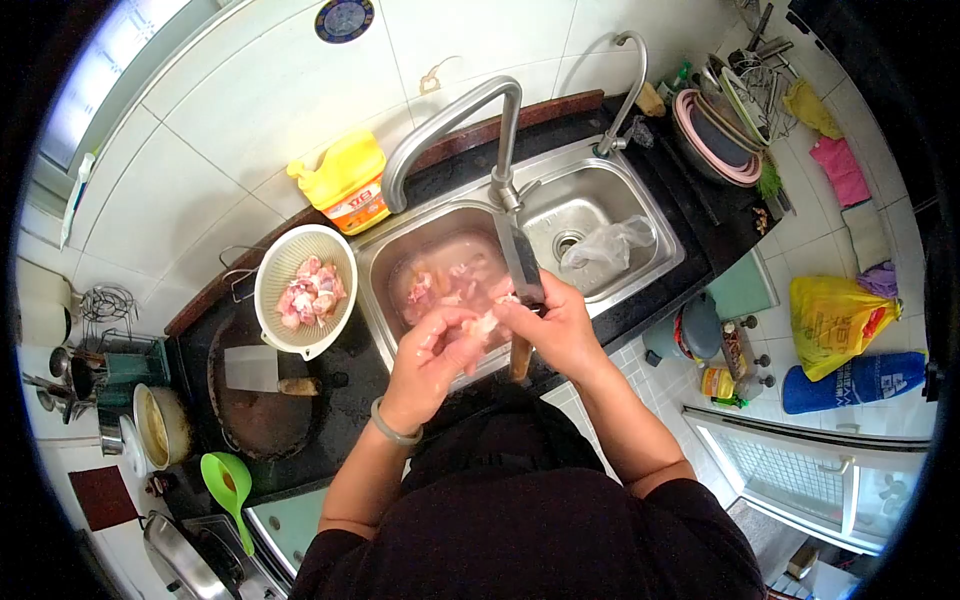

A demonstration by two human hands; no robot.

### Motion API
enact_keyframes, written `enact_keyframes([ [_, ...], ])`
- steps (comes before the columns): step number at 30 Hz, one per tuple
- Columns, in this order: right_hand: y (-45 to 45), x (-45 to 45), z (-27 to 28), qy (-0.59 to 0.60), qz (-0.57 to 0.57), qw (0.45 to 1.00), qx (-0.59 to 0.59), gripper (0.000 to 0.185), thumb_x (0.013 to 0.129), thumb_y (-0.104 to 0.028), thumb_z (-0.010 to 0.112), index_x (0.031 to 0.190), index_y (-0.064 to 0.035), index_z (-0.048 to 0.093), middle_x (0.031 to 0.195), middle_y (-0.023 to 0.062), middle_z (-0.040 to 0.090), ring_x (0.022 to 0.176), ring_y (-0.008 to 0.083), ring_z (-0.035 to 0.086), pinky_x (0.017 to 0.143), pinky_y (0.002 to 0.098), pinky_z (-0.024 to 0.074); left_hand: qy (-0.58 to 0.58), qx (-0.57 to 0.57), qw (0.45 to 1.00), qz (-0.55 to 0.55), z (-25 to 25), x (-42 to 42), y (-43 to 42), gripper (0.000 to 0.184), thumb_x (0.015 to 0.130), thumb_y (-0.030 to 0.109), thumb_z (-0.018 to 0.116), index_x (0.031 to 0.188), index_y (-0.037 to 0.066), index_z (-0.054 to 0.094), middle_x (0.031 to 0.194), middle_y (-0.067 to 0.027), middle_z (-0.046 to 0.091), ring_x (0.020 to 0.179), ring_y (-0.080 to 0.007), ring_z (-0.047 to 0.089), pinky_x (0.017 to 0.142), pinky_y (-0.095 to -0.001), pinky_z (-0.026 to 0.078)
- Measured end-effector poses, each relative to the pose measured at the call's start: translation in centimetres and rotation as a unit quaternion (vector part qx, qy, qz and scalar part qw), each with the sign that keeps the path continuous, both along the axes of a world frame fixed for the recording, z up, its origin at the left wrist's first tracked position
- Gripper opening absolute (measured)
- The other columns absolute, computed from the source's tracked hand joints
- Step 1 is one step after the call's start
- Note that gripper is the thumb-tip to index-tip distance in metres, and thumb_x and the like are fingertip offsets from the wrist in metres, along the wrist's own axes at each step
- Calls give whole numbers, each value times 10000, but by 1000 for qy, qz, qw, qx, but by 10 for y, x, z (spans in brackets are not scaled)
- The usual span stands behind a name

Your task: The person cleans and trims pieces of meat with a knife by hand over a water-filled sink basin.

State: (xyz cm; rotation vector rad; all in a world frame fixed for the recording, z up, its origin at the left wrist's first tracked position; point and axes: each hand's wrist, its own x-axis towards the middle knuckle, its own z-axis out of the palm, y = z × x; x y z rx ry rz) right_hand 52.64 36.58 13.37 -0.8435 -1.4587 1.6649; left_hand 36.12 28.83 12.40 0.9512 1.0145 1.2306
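Wall: white tile, beyond both hands. Counter (pixel 350 405): black, wet-spotted, running to either side of them. Double steel sink, two basins: left basin (pixel 383 285), cloudy pinkish water with raw meat pieces (pixel 420 285), under and beyond the left hand (pixel 435 360); right basin (pixel 545 218), beyond the right hand (pixel 555 325). Round board (pixel 255 415): dark, well left of the left hand. Steel faucet (pixel 510 120): arched, beyond both hands. Colander (pixel 268 275): white, left of and beyond the left hand, meat chunks (pixel 312 295) inside. Yellow jug (pixel 348 185): behind the colander, farther from the left hand. Cleaver (pixel 250 368): flat on the board, wooden handle towards the left hand. Clear plastic bag (pixel 608 243): in the right basin, beyond the right hand. Hands: wet, fingers bent, both pinching one item. Bracelet (pixel 395 425): pale, left wrist. Small piece of meat (pixel 482 325): between the fingertips of both hands, above the left basin.
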Motion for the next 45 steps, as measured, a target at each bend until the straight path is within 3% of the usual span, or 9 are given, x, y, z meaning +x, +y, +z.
enact_keyframes([
  [7,-5,1,2,32,-6,999,-10,230,860,-69,594,1082,-17,564,920,56,638,785,110,602,690,253,490,7,32,997,71,9,13,-1,196,913,139,551,1031,-16,530,809,-53,572,628,-96,501,565,-227,425],
  [9,-7,1,7,-130,-133,941,283,123,853,-35,580,975,-16,580,795,73,600,629,147,576,595,249,456,14,40,995,88,8,13,-1,180,914,128,542,1025,-12,530,803,-50,571,618,-95,499,553,-223,422],
  [10,-9,3,9,-131,-134,941,284,123,853,-35,580,975,-16,580,795,73,600,629,147,576,595,249,456,16,30,994,107,7,13,-1,160,914,113,531,1021,-6,532,801,-47,569,617,-90,498,547,-218,420],
  [12,-18,8,11,-203,-94,891,395,234,845,-74,560,1077,-45,556,871,139,606,711,297,623,607,335,500,18,20,992,124,7,13,-1,142,914,97,520,1016,0,534,799,-44,567,617,-85,497,541,-213,418],
  [15,-29,5,17,-242,-35,852,462,262,787,-85,595,1043,-50,554,825,120,597,686,297,615,587,385,493,-25,21,993,117,9,14,0,128,914,82,504,1014,7,535,792,-39,562,610,-75,489,521,-201,402],
  [31,-14,-6,-11,-326,-173,825,428,116,707,1,558,786,-67,508,702,104,548,627,306,587,517,405,459,-227,-107,963,100,17,8,0,240,898,72,490,1112,-19,547,822,-68,589,608,-76,502,458,-177,359],
  [35,-10,4,-5,-354,-165,820,418,141,706,6,551,828,-65,537,720,113,566,643,311,594,527,400,466,-221,-127,958,135,13,7,1,261,902,76,477,1133,-28,541,824,-85,591,583,-80,489,430,-172,356],
  [37,-20,-3,2,-248,-101,833,485,129,742,-68,578,842,-72,498,719,107,557,652,296,588,541,405,461,-234,-114,959,114,12,4,1,270,902,73,476,1144,-31,539,824,-87,592,568,-80,484,425,-169,354],
  [45,-14,-1,3,-308,-109,834,444,158,713,-72,615,805,-76,487,705,97,559,671,291,600,548,406,462,-235,-134,957,104,20,6,-1,309,904,71,460,1183,-45,527,796,-73,583,515,-71,444,405,-164,339],
])
